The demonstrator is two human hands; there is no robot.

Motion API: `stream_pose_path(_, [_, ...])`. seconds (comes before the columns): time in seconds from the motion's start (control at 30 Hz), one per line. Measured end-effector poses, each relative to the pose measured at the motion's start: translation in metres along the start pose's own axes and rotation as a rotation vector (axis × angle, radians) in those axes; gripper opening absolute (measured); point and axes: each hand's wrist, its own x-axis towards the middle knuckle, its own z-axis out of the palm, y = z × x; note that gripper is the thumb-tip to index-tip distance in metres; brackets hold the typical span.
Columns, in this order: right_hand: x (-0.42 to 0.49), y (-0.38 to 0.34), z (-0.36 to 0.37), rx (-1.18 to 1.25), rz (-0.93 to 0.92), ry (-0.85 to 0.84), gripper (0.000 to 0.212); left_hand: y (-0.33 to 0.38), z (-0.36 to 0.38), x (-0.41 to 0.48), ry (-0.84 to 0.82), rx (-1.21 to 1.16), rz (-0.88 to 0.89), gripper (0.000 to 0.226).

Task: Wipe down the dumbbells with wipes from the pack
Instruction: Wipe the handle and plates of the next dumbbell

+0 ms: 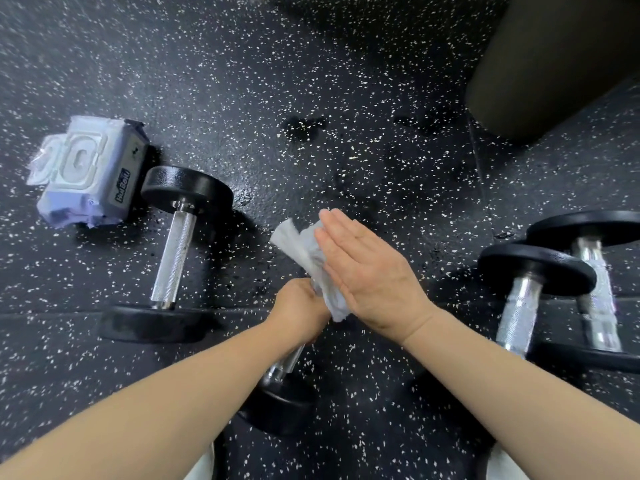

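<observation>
While the left hand (299, 306) grips the dumbbell (277, 407) upended, the flat right hand (367, 275) presses the wipe (298, 244) just beyond it.

The floor (346, 98) is showing black with a dense pattern of white and cream speckles. The left dumbbell (173, 251), the middle dumbbell (277, 403) and the right dumbbells (533, 271) are all showing black heads and shiny silver handles. The wipe pack (86, 171) is looking pale lilac and white, with a grey label. The wipe (301, 247) is appearing whitish grey.
</observation>
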Motion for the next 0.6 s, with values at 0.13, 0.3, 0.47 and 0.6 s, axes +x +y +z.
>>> stream_pose_path(0.13, [0.039, -0.003, -0.016, 0.097, 0.163, -0.433, 0.037, -0.008, 0.003, -0.004, 0.019, 0.153, 0.043, 0.041])
stream_pose_path(0.3, [0.061, 0.016, -0.022, 0.63, 0.64, -0.67, 0.03, -0.012, 0.006, -0.011, -0.032, 0.199, 0.05, 0.043])
stream_pose_path(0.47, [0.028, 0.001, -0.047, 0.498, 0.355, -0.654, 0.037, -0.011, 0.005, -0.01, -0.056, 0.226, 0.079, 0.043])
stream_pose_path(0.6, [0.033, 0.001, -0.047, 0.461, 0.252, -0.637, 0.037, -0.012, 0.0, -0.014, -0.051, 0.208, 0.113, 0.04])
